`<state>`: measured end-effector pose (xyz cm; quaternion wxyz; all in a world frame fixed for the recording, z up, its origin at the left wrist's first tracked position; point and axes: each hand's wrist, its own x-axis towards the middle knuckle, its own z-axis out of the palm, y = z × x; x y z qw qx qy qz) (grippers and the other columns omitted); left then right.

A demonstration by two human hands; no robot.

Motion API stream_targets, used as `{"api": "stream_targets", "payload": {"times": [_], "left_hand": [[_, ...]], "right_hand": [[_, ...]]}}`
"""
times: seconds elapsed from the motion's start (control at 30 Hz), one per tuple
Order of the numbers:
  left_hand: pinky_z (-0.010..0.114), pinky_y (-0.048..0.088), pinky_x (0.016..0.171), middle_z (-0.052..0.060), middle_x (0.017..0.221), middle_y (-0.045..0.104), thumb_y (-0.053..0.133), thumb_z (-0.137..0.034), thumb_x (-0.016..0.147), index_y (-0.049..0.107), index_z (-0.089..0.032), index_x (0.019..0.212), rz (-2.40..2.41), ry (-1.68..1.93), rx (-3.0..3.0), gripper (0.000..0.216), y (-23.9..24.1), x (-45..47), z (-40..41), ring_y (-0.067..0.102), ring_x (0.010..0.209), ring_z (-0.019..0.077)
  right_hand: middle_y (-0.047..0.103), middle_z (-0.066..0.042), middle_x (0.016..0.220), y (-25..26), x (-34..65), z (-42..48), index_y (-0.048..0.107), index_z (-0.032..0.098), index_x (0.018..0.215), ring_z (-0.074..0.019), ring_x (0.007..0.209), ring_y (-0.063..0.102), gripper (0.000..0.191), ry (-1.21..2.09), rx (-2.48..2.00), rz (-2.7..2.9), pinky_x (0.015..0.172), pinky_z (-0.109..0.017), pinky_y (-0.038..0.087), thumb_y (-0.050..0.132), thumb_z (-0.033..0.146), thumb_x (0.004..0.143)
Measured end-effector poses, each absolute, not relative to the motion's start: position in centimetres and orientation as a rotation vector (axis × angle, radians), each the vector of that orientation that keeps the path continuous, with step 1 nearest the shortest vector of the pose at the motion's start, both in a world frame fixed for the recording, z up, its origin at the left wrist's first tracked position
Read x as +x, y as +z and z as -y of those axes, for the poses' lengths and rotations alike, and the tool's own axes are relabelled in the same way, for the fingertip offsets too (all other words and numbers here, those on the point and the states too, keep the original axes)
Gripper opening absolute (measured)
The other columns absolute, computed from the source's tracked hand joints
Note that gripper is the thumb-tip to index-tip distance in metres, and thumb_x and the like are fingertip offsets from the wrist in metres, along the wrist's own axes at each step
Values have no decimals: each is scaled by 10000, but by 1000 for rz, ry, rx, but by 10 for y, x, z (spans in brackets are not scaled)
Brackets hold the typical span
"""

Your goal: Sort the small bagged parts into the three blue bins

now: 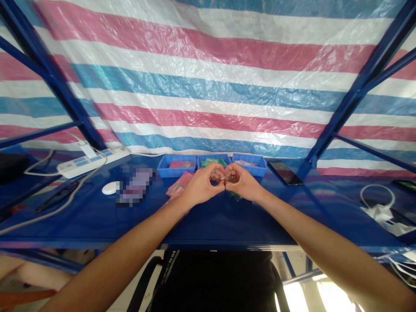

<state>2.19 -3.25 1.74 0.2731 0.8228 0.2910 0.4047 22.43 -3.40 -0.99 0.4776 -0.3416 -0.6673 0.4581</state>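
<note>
My left hand [209, 184] and my right hand [242, 181] meet above the blue table, fingers curled and fingertips pinched together. Between them is a small, clear, shiny piece [224, 177], too small to name; both hands seem to grip it. Behind my hands stand three blue plastic bins: the left bin [177, 172] holds pink packets, the middle bin [214, 157] holds green packets, and the right bin [260, 170] has pale packets. Pink packets [177, 187] lie on the table beside my left hand. A green packet [234, 196] lies under my right hand.
A black phone [285, 172] lies right of the bins. On the left are a power strip [94, 162], a white round object [111, 188] and a cable [78, 188]. A white charger with its cable [380, 212] sits far right. Blue frame posts [344, 104] flank a striped sheet.
</note>
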Motion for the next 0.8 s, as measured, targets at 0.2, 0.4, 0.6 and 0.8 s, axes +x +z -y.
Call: {"api": "stream_targets", "payload": {"times": [0.2,0.4,0.6,0.8], "left_hand": [[298,610,851,29,948,744,698,-171,881,625,-201,1145,-766,1147,2142,276,13,20,29,745,860,165],[312,612,872,34,945,747,689,-201,913,649,-206,1212,-777,1141,2142,301,15,18,28,744,868,174],[334,628,885,107,1221,738,682,-263,961,586,-219,1431,-808,1186,2189,481,17,19,26,744,1083,228],[434,562,1105,121,1333,704,654,-340,1017,719,-228,1277,-712,987,2580,291,12,15,28,678,1256,271]], "right_hand": [[684,34,858,-3,226,37,591,241,1019,-143,737,630,347,1119,-812,1636,735,-297,513,792,243,735],[709,1,913,-2,229,34,639,243,984,-169,777,663,336,1147,-821,1614,747,-325,574,856,373,763],[736,-35,954,-2,241,25,683,256,1039,-213,825,685,345,954,-874,1625,743,-358,591,822,503,842],[717,-107,1055,11,281,16,783,261,1161,-290,975,678,250,117,-1087,1895,877,-438,575,607,359,1014]]}}
